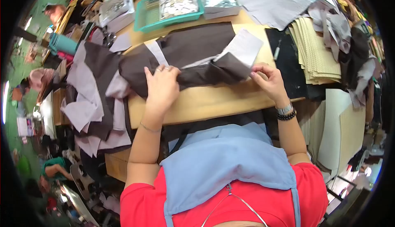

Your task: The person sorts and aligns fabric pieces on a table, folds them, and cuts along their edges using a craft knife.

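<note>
A dark brown piece of material [197, 42] with a pale underside lies across the wooden table [201, 103]. My left hand [162, 83] rests on its near edge with the fingers spread, beside a narrow pale strip [156, 52]. At the right end, a corner is folded over and shows the pale side [242, 48]. My right hand [269, 79] pinches the near right corner of the material between thumb and fingers, and a watch and a dark bracelet sit on that wrist.
Behind the material stand a teal basket [140, 17] of small pale pieces and an open box [222, 11]. Stacked cream sheets [314, 54] and a black mat [288, 70] lie right. Pale and brown pieces [84, 91] hang over the left edge.
</note>
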A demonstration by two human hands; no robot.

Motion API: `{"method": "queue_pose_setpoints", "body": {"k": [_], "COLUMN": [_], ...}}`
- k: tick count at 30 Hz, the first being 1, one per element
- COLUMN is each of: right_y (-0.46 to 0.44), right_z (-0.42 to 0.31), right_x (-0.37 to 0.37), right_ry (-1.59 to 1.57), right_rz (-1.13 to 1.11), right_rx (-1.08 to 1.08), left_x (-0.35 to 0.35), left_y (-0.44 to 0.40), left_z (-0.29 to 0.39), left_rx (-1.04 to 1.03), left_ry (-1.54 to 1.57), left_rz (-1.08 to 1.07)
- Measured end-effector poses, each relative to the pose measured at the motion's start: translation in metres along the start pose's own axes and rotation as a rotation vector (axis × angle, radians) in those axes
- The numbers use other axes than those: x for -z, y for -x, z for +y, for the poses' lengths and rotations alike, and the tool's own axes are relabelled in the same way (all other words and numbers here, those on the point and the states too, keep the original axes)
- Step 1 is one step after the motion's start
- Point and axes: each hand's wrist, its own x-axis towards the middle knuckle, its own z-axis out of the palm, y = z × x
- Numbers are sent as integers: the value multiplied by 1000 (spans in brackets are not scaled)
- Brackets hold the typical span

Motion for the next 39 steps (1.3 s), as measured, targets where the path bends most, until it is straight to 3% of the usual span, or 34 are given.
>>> {"method": "queue_pose_setpoints", "body": {"k": [3,6,7,9,10,12,16,20,23,27,29,31,33,35,37,39], "right_y": [1,-1,-2,-9,-11,-14,-14,-26,-30,-28,-27,-27,-25,-18,-14,-12], "right_z": [-12,9,13,14,20,30,36,23,16,17,8,-13,-20,-24,-25,-24], "right_x": [-13,-28,-31,-34,-34,-37,-30,-30,-31,-43,-54,-49,-49,-54,-57,-59], "right_ry": [189,27,-33,-57,-92,-159,-366,-530,-452,-358,31,469,636,679,686,665], "right_rz": [-73,-39,-24,-1,7,15,120,125,14,110,232,146,87,50,-1,-57], "right_rx": [82,-2,-72,-97,-163,-81,-112,-148,-156,-105,155,469,629,634,635,626], "left_x": [-1,0,-4,-21,-26,-29,-52,-64,-44,-57,-67,-52,-37,-25,-29,-29], "left_y": [0,1,-3,-6,-11,-21,-42,-34,-26,-30,-35,-34,-29,-24,-23,-20], "left_z": [-19,6,16,43,51,61,56,49,54,51,53,63,64,70,71,74], "left_rx": [20,-86,-94,-96,-90,-78,-277,-386,-455,-294,-222,-268,-322,-323,-285,-85], "left_ry": [-116,246,430,475,550,698,883,833,776,950,1174,1014,873,878,1122,1355], "left_rz": [56,279,196,324,288,266,323,344,480,176,240,536,602,584,361,194]}}
